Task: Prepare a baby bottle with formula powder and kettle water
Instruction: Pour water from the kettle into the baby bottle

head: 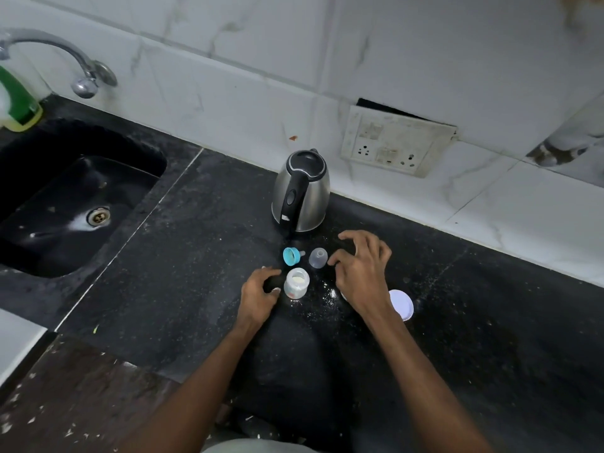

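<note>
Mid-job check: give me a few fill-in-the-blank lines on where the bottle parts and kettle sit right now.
1. The open baby bottle holds ____ powder at its bottom.
2. The steel kettle stands ____ the bottle, near the wall.
3. The teal ring with nipple lies just left of the clear ____.
4. The left hand rests beside the bottle; the right hand hovers with ____ in it.

Missing: white; behind; cap; nothing

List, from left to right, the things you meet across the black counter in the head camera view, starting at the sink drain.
Sink drain → left hand → baby bottle with powder inside → clear bottle cap → right hand → white lid. The teal nipple ring and the kettle overlap the bottle's span, so they are left out.
</note>
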{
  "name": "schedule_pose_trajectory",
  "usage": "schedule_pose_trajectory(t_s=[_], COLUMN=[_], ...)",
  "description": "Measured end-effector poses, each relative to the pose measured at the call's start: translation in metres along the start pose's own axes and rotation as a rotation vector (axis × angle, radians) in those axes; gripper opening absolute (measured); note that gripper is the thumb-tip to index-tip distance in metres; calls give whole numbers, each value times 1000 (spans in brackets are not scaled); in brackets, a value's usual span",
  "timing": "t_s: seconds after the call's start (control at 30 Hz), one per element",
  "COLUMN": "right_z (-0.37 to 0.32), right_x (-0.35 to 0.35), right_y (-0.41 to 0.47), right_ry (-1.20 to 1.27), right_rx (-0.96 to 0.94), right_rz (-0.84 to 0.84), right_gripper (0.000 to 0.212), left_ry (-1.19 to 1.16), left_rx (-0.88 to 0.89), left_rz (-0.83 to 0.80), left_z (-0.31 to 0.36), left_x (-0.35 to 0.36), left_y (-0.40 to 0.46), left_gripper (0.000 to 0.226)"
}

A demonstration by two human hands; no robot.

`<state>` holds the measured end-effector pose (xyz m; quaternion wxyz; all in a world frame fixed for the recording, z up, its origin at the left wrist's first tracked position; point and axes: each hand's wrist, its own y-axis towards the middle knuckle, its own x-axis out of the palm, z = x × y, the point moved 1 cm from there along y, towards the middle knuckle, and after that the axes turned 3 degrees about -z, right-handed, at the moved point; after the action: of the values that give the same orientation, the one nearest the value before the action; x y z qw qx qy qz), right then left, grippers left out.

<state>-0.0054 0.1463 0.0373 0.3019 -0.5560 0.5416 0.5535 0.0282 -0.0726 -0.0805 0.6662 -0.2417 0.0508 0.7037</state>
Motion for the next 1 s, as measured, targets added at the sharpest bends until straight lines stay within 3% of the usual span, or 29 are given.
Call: schedule_pose_trajectory(t_s=[0.07, 0.27, 0.43, 0.53, 0.73, 0.9, 1.0], right_z=[-7, -39, -66, -77, -92, -98, -102], right_x=[5, 18, 40, 54, 83, 98, 102], right_y=[9, 52, 89, 104, 118, 124, 133], right_ry=[69, 598, 880, 955, 1116, 1187, 1211], right_rx=[18, 284, 586, 631, 741, 782, 852], right_rz=[-27, -139, -224, -244, -109, 28, 111], right_gripper=[19, 22, 49, 32, 13, 32, 32], left_ry=[-8, -62, 15, 53, 36, 101, 133], left_rx=[11, 6, 43, 46, -1, 11, 19], left_rz=[35, 54, 46, 19, 7, -21, -35], left_z=[4, 26, 19, 12, 3, -7, -11], left_x=[-8, -31, -52, -66, -92, -117, -131], left_y=[3, 11, 20, 25, 28, 33, 38], left_gripper=[37, 63, 74, 73, 47, 43, 44])
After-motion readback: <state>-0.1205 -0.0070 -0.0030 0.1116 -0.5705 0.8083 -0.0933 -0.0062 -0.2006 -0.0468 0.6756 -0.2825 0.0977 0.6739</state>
